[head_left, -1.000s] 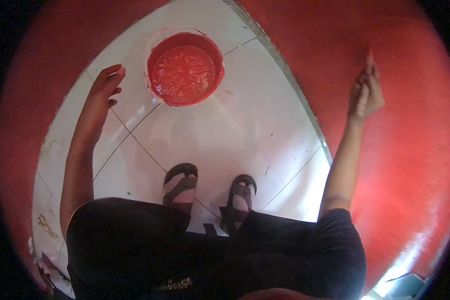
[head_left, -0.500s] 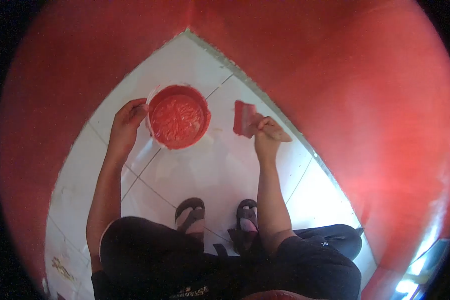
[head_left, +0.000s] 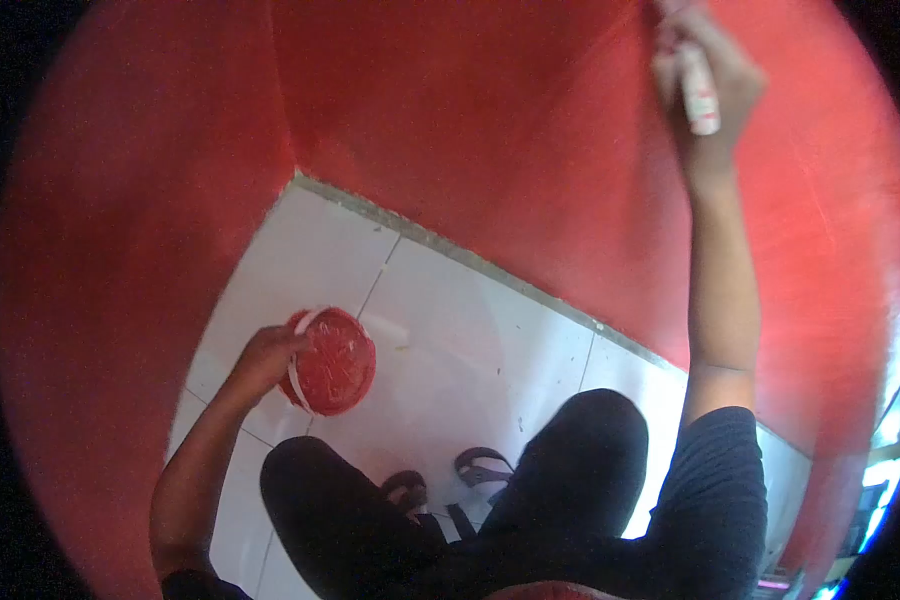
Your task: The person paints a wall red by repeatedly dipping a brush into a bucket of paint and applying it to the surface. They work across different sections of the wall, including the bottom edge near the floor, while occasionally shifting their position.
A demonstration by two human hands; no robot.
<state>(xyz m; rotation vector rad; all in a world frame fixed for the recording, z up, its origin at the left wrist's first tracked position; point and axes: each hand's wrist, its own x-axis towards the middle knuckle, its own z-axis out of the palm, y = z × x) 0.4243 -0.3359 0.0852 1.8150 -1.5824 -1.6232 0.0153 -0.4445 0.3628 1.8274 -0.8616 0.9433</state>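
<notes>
Red paint fills the inside of a round bucket (head_left: 336, 362) at the left of the floor. My left hand (head_left: 270, 357) is closed on the bucket's pale handle at its left rim. High at the upper right, my right hand (head_left: 718, 70) grips a paintbrush by its pale, red-spotted handle (head_left: 701, 95), close in front of the red wall (head_left: 530, 140). The brush's bristles are blurred and mostly cut off by the top edge of the view.
White floor tiles (head_left: 450, 340) lie below, bordered by a rough grey edge (head_left: 440, 243) along the wall's base. My sandalled feet and dark-clothed knees (head_left: 590, 440) are at the bottom. Several unclear objects stand at the far right edge.
My right hand has risen with the brush from above the floor to the upper right by the wall. The view has shifted; the bucket and my left hand now appear lower.
</notes>
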